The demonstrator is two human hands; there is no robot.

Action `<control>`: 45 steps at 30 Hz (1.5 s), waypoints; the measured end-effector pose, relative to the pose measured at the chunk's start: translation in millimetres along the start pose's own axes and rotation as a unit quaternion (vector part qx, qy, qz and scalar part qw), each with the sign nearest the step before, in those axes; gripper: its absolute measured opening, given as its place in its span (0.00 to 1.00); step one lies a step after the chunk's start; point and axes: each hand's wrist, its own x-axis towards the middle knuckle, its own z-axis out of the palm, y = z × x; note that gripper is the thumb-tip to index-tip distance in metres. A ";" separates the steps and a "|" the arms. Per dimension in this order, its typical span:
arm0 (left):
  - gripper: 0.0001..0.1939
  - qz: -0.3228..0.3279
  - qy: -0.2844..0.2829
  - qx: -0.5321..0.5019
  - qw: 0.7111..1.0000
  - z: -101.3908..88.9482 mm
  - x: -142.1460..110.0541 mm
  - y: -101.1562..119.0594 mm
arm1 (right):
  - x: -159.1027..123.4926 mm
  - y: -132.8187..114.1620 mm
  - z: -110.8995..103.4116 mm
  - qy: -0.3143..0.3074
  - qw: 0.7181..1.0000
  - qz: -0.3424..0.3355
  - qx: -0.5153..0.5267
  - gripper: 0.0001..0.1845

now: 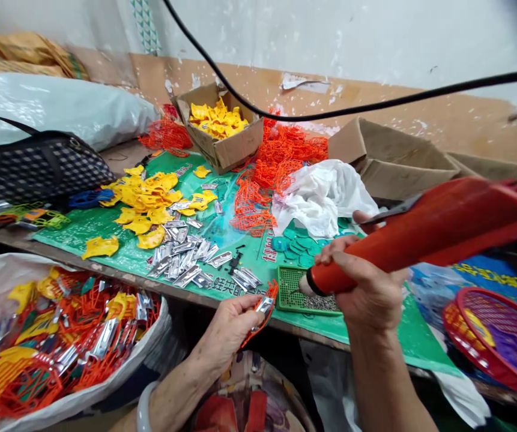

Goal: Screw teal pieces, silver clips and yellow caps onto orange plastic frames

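My left hand [233, 321] pinches an orange plastic frame [271, 294] with a shiny silver plate [265, 305] on it, just past the table's front edge. Fingers wrapped round its body, my right hand [368, 285] grips a red power screwdriver [402, 234], which slants down to the left. The screwdriver's tip points into a green mesh-sided tray [292, 277] that holds many small metal screws [323, 302]. Beyond the tray lie green plastic discs [301, 243]. Loose silver plates [186, 258] are heaped left of my hands, beside small black parts [235, 261].
Yellow plastic pieces [145, 195] cover the table's left; more fill a cardboard box [231, 153]. Orange frames [280, 156] are piled behind a white plastic bag [323, 192]. A sack of assembled pieces [159, 336] stands lower left, a red basket [510, 360] right. A black cable [330, 114] hangs across.
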 end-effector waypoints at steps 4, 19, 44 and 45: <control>0.13 0.008 0.000 -0.020 1.000 3.7 -0.8 0.8 | -14.6 -12.0 15.4 -0.048 0.998 0.009 0.031 0.23; 0.12 0.014 -0.027 -0.041 0.999 6.1 -1.6 6.4 | -30.3 3.4 24.2 -0.084 0.996 0.015 -0.011 0.06; 0.12 0.005 0.004 -0.072 0.997 10.5 -0.9 0.1 | -40.1 16.1 22.0 -0.109 0.989 0.006 -0.099 0.14; 0.12 0.005 0.002 -0.077 0.997 9.8 -0.5 -0.5 | -40.5 16.7 22.8 -0.105 0.990 0.006 -0.096 0.14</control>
